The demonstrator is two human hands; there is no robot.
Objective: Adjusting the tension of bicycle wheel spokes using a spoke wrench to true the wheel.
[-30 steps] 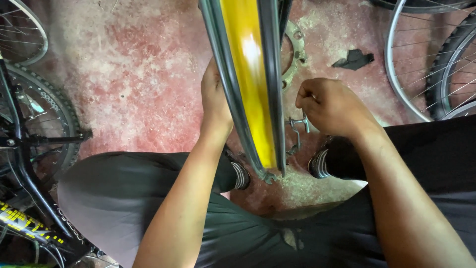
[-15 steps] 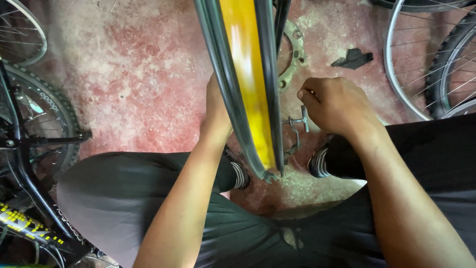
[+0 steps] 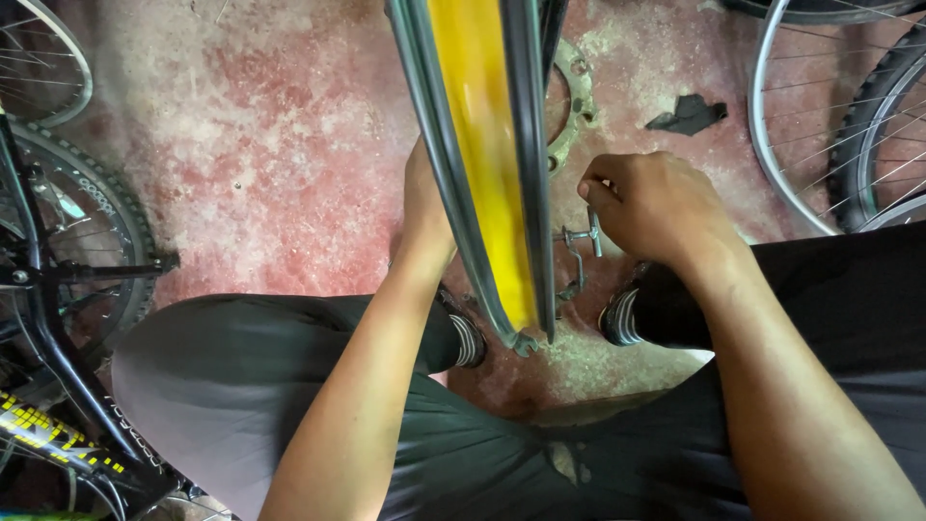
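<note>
Worn red concrete floor [image 3: 251,193], mottled and pitted, beneath a seated person. Centre: an upright metal wheel rim [image 3: 526,174] with glossy yellow rim tape [image 3: 482,164], its top cut off by the frame. Left hand [image 3: 424,207] rests against the rim's left side, fingers hidden behind it. Right hand [image 3: 656,207], fisted, pinches a small metal tool [image 3: 584,241]. Spoked wheels [image 3: 820,116] lie far right; a black bicycle [image 3: 58,289] stands left.

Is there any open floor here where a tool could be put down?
Yes: the red floor between the upright wheel rim and the black bicycle. Right of the rim it is crowded: the right hand, a metal ring, a black scrap, more wheels.
</note>
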